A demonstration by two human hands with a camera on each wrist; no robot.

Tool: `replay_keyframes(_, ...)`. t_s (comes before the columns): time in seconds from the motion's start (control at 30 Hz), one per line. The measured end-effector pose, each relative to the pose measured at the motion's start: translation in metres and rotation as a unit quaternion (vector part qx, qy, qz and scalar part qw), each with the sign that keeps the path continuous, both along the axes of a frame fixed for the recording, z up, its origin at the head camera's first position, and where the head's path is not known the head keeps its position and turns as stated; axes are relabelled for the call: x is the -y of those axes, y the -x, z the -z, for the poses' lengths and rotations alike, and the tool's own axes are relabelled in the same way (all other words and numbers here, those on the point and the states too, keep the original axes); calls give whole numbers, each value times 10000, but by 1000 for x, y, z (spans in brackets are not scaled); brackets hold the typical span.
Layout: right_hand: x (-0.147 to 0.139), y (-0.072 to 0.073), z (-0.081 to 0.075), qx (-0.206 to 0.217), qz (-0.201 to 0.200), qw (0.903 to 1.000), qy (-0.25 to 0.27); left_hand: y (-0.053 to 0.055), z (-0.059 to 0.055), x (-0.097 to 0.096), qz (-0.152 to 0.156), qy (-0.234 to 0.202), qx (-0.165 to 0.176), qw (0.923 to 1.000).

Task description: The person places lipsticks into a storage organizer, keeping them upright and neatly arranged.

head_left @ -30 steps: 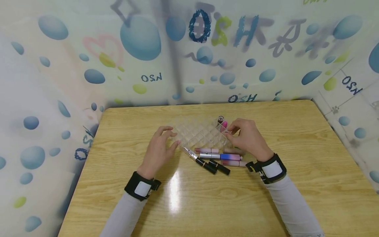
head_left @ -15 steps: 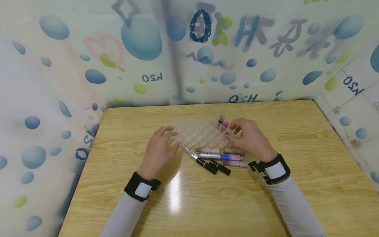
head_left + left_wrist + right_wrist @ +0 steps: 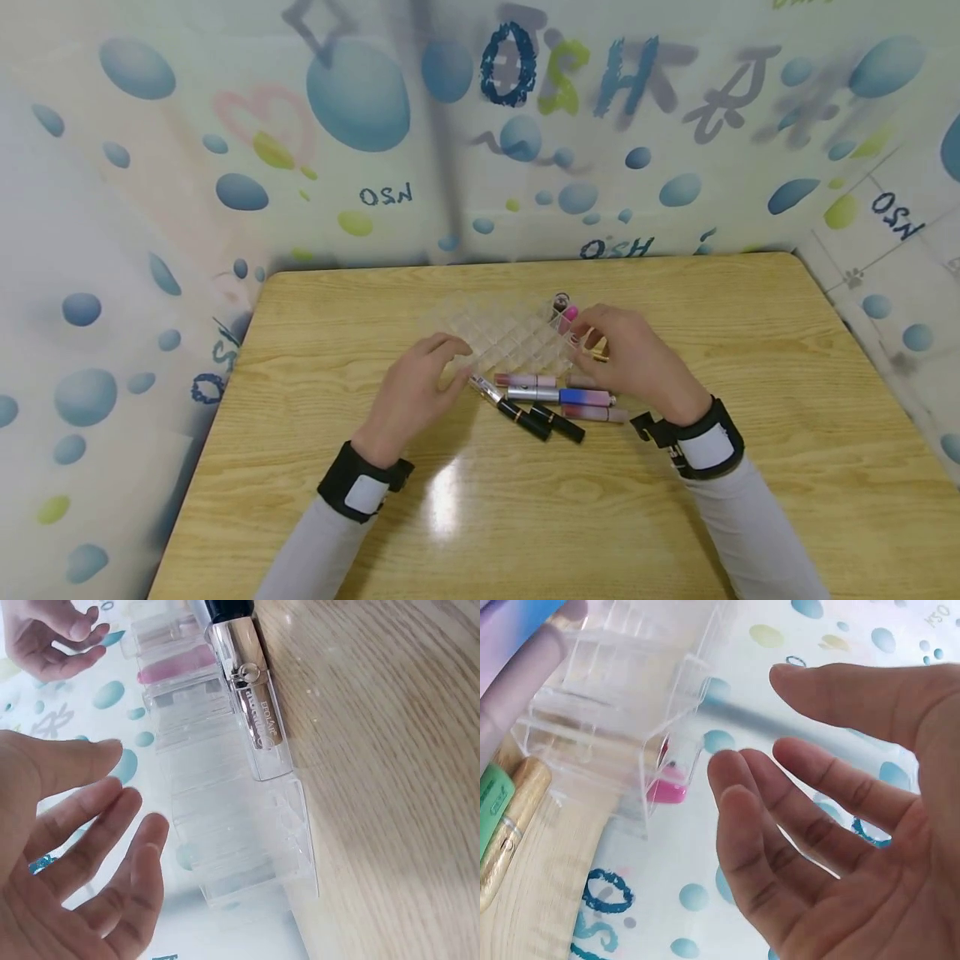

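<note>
A clear organizer (image 3: pixel 504 335) with diamond-shaped compartments stands at the back middle of the table. In its right end sit a dark tube (image 3: pixel 560 305) and a pink one (image 3: pixel 667 786). My left hand (image 3: pixel 415 390) is near its front left corner, holding nothing, fingers loosely bent in the left wrist view. At the other end is my right hand (image 3: pixel 633 358), also holding nothing, thumb apart from the fingers in the right wrist view. In front lie several lip cosmetics: a silver-and-black tube (image 3: pixel 517 415), a blue-pink tube (image 3: pixel 588 397) and a light pink tube (image 3: pixel 536 381).
A black tube (image 3: pixel 558 422) lies nearest the front of the group. Beside the organizer's right end, a gold-and-green tube (image 3: pixel 511 821) shows in the right wrist view. The wooden table (image 3: pixel 525 517) meets a patterned backdrop (image 3: pixel 480 192) behind it.
My left hand has moved right and slightly toward me, over the organizer's front left corner. The right hand has shifted a little right and toward me. The tubes stay in place.
</note>
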State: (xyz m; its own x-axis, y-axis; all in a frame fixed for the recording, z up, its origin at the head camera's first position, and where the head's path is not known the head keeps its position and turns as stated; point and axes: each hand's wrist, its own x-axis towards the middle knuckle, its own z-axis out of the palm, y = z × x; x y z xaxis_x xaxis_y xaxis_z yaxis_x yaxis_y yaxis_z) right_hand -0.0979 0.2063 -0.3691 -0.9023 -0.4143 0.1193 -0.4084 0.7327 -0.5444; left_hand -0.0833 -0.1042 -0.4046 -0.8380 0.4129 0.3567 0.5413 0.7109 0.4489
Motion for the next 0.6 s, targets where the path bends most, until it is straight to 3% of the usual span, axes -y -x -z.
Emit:
replay_keyframes(0.27,19,-11,2,335,-810,9961,-98,-5,7,-7,563,822,531,9936)
replay_keyframes(0.43,32,-18,6,329,-1324,9903,-281,-9,15,-9,857,1170,602,9876)
replay_keyframes(0.6,39,-24,9,185,-1512,9877,-340,-11,21,-11,840,1149,428,9889)
